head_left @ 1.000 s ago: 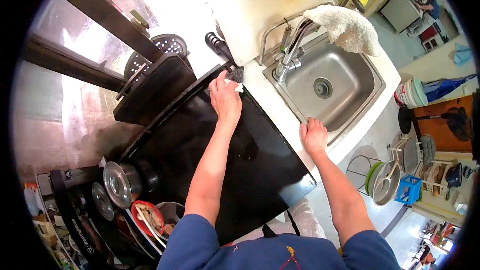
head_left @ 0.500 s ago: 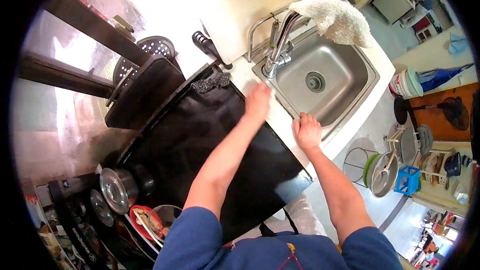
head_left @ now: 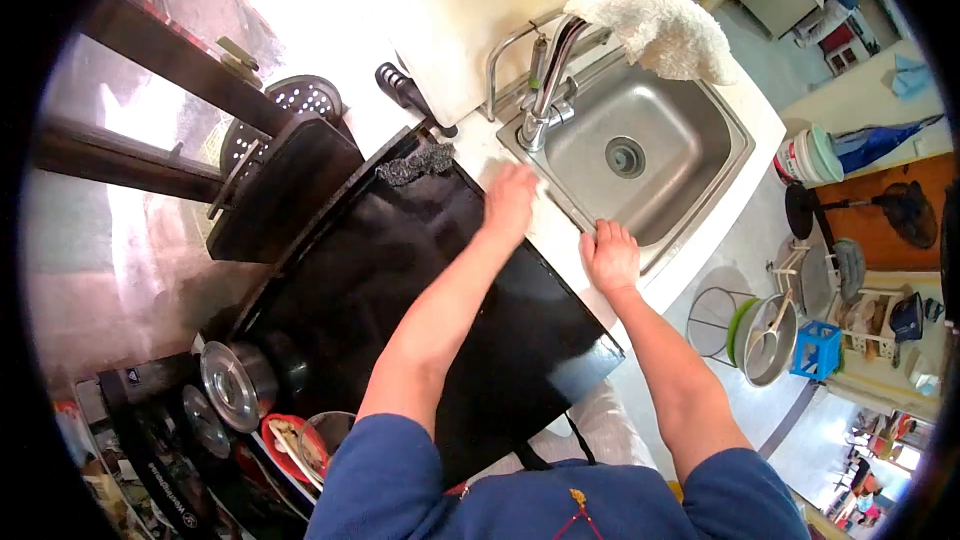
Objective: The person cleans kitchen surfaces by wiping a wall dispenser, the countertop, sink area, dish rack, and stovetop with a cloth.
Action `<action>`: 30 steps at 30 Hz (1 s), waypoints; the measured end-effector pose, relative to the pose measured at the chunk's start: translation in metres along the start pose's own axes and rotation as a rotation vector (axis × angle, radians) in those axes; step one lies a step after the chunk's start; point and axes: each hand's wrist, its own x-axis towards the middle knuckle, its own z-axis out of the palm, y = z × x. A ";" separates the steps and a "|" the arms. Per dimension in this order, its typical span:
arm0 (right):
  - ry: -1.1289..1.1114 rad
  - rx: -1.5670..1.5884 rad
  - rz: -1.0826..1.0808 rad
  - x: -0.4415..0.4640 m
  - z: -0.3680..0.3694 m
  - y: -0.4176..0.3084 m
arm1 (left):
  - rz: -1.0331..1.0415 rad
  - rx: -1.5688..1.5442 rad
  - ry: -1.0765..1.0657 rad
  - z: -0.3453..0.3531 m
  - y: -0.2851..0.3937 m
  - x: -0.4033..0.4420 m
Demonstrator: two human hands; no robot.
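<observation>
"white wad (head_left: 541, 186): one, small, partly hidden; at the edge of the left hand (head_left: 512, 202), over the worktop (head_left: 562, 242) between black surface (head_left: 520, 340) and sink (head_left: 672, 135)."

"left hand, condition?"

"blurred, fingers angled down. whether they pinch the wad or press it flat, cannot tell."

"right hand (head_left: 612, 255)?"

"one, fingers extended and close together, laid at the near rim of the sink; nothing visible in it."

"adjacent items?"

"scouring pad (head_left: 415, 165): one, dark, crinkled, on a corner of the black surface. faucet (head_left: 548, 105): one, chrome, beside the basin. towel (head_left: 665, 30): one, white, nubbly, draped over the faucet. lidded pot (head_left: 237, 382): one, metal, near a red bowl (head_left: 287, 445)."
</observation>
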 end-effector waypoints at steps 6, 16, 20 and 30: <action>0.022 0.002 -0.004 -0.002 -0.002 -0.001 | 0.279 -0.100 -0.125 -0.008 0.000 -0.011; 0.002 -0.022 0.006 -0.001 -0.002 0.000 | -0.056 -0.025 -0.066 -0.018 0.015 -0.048; -0.006 -0.029 -0.002 -0.001 -0.001 0.000 | 0.229 -0.063 -0.262 -0.015 0.065 -0.103; 0.029 0.006 -0.015 0.000 0.002 0.002 | -0.151 0.130 0.126 -0.029 -0.001 -0.026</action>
